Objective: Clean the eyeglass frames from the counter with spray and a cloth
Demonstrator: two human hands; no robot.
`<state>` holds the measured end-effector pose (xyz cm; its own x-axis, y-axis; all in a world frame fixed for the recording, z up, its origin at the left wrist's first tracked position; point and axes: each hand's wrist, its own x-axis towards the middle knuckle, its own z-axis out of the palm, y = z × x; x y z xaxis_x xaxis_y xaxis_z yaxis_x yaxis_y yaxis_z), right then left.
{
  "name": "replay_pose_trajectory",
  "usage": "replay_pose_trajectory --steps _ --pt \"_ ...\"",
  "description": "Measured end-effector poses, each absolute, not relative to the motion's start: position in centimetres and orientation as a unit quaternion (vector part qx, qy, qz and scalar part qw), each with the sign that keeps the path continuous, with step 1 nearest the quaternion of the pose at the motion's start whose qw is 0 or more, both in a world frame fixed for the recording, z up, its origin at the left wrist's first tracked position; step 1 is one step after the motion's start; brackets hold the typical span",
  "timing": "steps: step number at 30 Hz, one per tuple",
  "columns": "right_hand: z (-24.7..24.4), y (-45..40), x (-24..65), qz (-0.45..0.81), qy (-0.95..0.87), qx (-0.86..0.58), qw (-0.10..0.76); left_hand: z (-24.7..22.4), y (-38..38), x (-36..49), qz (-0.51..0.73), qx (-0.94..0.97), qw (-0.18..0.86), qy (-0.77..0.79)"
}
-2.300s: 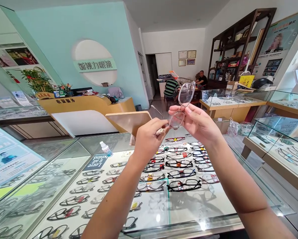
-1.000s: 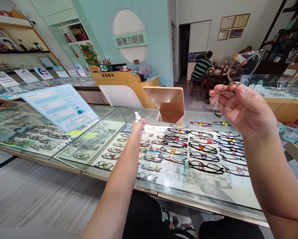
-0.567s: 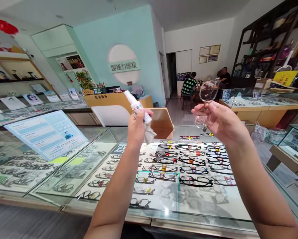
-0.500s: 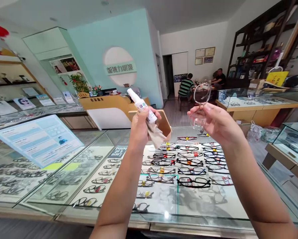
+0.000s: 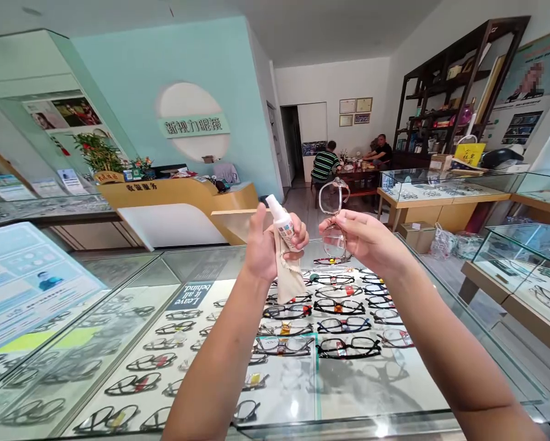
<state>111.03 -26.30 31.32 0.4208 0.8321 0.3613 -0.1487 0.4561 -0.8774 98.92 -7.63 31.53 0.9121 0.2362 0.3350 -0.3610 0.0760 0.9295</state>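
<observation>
My left hand [image 5: 262,251] is closed round a white spray bottle [image 5: 284,228], its nozzle tilted up and to the left, the thumb lifted beside the nozzle. A beige cloth [image 5: 290,278] hangs from the same hand below the bottle. In my right hand [image 5: 369,239], a pair of clear-framed glasses [image 5: 331,199] is pinched near the bridge, turned on end with one lens above the other. Bottle and glasses are held apart, above a glass display case [image 5: 297,392] with rows of glasses inside.
A blue and white sign [image 5: 31,282] stands on the case at the left. Ahead is a wooden reception counter [image 5: 174,211]. Two people sit at a table [image 5: 355,174] at the back. More display cases [image 5: 444,196] stand to the right, near plastic bags [image 5: 443,242].
The view has turned right. The glasses and the spray bottle have come closer together, both slightly lower. My left thumb has lifted away from the bottle, and the cloth hangs more openly.
</observation>
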Motion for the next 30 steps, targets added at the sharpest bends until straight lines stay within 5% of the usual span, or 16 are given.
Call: replay_pose_trajectory --steps 6,16,30 --pt "30.0 -24.7 111.2 0.363 -0.413 -0.426 0.719 30.4 -6.6 100.2 0.217 0.662 0.717 -0.004" --pt "29.6 -24.1 111.1 0.383 -0.421 -0.442 0.693 29.4 -7.5 100.6 0.401 0.768 0.496 0.057" --pt "29.7 -23.6 112.1 0.362 -0.358 -0.357 0.783 30.1 -8.7 99.4 0.298 0.853 0.429 0.025"
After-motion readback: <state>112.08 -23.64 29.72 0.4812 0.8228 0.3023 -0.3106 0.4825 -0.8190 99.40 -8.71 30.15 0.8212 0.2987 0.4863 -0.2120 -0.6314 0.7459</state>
